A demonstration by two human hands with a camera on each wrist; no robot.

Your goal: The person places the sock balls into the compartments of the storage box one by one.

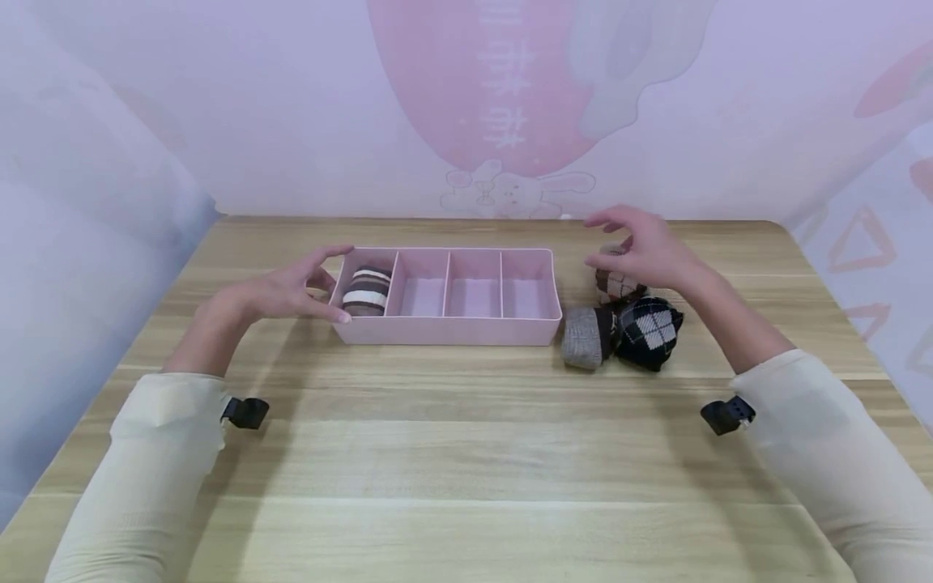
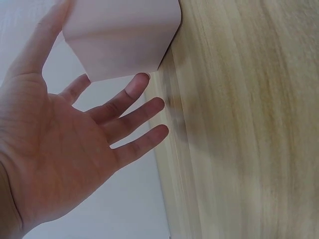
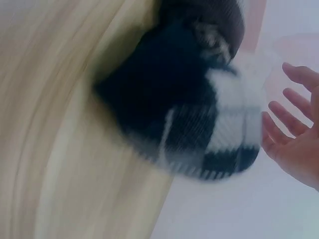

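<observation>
**Pink organiser steadied, sock bundles awaiting pickup**

Pink plastic organiser tray (image 1: 446, 330), four compartments, sits centre frame on the wooden worktop (image 1: 466, 453). Its leftmost compartment holds one rolled striped sock bundle (image 1: 367, 291); the other three show only bare floor.

Left hand (image 1: 280, 293), centre left: fingers straight and spread, thumb over the tray's left end, fingertips at its near corner. The left wrist view confirms an open palm beside the tray corner (image 2: 122, 37); nothing is gripped.

Right hand (image 1: 645, 247), upper right of centre: fingers loosely arched above a brown checked sock bundle (image 1: 615, 283), holding nothing; contact cannot be confirmed. Just below lie a grey-brown bundle (image 1: 585, 336) and a black argyle bundle (image 1: 651, 330), touching each other. The right wrist view is blurred but shows the argyle bundle (image 3: 199, 119) near the open fingers.

Assessment: the pickup would best be made by closing round the whole roll so it stays wound. The left hand is well placed to stop the tray sliding.
</observation>
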